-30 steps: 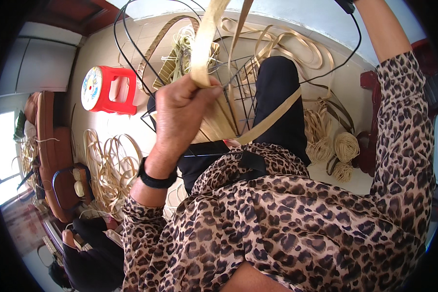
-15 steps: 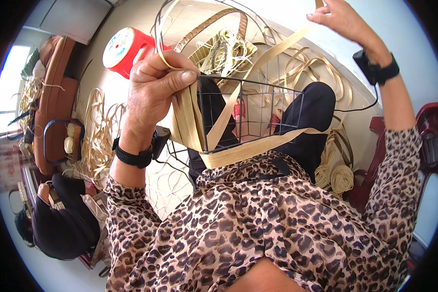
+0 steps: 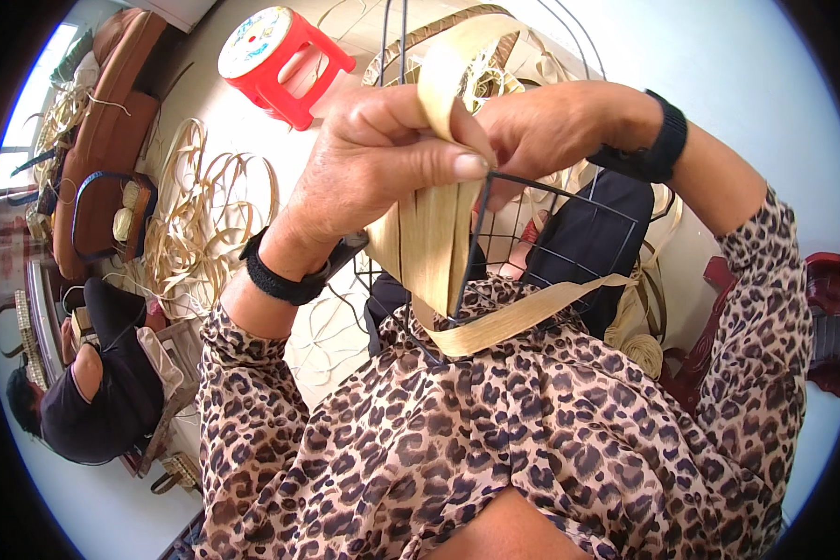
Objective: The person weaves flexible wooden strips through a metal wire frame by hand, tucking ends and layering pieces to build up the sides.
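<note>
A black wire basket frame (image 3: 564,198) sits between my knees, one side covered by pale tan flat strips (image 3: 429,245). My left hand (image 3: 383,149) is closed at its top corner, thumb and fingers pinching the strip against the wire. From that pinch a loose loop of strip (image 3: 450,70) arches upward. Just right of it, my right hand (image 3: 574,126) is bent inward with curled fingers at the strip, its fingertips partly hidden behind the wire and my left hand. Another length of strip (image 3: 532,313) runs across the frame's near lower edge to the right.
A red stool (image 3: 294,79) stands at the far left. Heaps of loose strips (image 3: 210,215) lie on the floor, and a coil of cord (image 3: 640,347) is by my right knee. Another person (image 3: 112,373) sits at the left, near a brown sofa (image 3: 103,140).
My right hand has come down from the far upper right to beside my left hand. The left hand and frame have shifted right, and the stretched strip is now a slack loop.
</note>
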Motion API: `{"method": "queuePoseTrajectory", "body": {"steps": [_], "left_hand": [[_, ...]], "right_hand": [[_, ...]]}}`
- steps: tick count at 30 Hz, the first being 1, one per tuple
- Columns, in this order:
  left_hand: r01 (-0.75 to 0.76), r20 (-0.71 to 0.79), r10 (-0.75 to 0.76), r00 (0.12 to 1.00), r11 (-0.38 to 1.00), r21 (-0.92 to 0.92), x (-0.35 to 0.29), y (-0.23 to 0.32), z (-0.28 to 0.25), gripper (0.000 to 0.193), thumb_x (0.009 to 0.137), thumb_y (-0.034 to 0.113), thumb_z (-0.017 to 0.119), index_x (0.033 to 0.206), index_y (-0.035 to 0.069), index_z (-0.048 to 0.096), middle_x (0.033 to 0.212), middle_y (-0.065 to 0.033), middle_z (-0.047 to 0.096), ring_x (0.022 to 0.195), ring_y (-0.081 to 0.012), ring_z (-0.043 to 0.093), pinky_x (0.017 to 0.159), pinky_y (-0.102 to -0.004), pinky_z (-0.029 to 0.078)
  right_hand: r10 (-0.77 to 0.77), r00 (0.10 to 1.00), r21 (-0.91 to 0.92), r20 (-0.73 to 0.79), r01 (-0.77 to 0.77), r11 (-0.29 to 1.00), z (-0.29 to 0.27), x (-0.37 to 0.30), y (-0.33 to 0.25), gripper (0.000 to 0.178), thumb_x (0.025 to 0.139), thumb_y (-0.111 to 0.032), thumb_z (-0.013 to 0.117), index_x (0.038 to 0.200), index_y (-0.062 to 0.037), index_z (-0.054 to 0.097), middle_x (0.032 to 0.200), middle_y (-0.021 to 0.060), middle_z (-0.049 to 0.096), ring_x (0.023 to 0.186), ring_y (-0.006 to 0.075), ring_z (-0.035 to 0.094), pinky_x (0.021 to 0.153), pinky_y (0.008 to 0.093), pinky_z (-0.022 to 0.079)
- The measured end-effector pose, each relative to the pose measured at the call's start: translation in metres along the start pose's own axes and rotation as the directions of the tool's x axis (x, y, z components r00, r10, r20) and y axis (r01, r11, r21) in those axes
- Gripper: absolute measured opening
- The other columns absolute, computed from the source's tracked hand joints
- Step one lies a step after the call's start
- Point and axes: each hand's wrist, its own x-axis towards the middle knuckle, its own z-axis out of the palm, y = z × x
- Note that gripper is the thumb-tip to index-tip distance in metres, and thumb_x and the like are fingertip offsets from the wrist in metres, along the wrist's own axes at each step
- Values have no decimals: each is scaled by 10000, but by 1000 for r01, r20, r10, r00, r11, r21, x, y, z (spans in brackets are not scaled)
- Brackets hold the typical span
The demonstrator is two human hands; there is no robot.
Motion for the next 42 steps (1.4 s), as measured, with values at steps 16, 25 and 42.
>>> {"method": "queuePoseTrajectory", "body": {"steps": [16, 25, 42], "left_hand": [[-303, 72, 294, 953, 931, 202, -5, 25, 3, 109, 739, 14, 683, 801, -46, 617, 715, -78, 607, 636, -134, 554, 563, -237, 441], [-204, -3, 208, 978, 963, 173, -10, 28, 3, 97, 753, 19, 659, 807, -47, 612, 747, -98, 603, 663, -149, 551, 599, -251, 441], [-97, -20, 100, 995, 986, 139, 1, 6, 2, 117, 758, 83, 699, 839, 8, 661, 706, -9, 633, 668, -59, 581, 618, -190, 473]], "right_hand": [[-39, 995, -294, -91, 10, 956, 0, 32, -11, 218, 776, -225, 628, 858, -27, 589, 764, 128, 617, 734, 271, 583, 660, 370, 466], [-275, 595, -653, -755, -722, 230, -62, -133, 83, 219, 816, -227, 541, 740, -22, 557, 730, 166, 588, 699, 351, 558, 626, 441, 446], [212, 232, -186, -949, -958, 217, -17, -274, 98, 223, 807, -201, 533, 943, -33, 589, 924, 166, 611, 830, 331, 583, 730, 383, 471]]}}
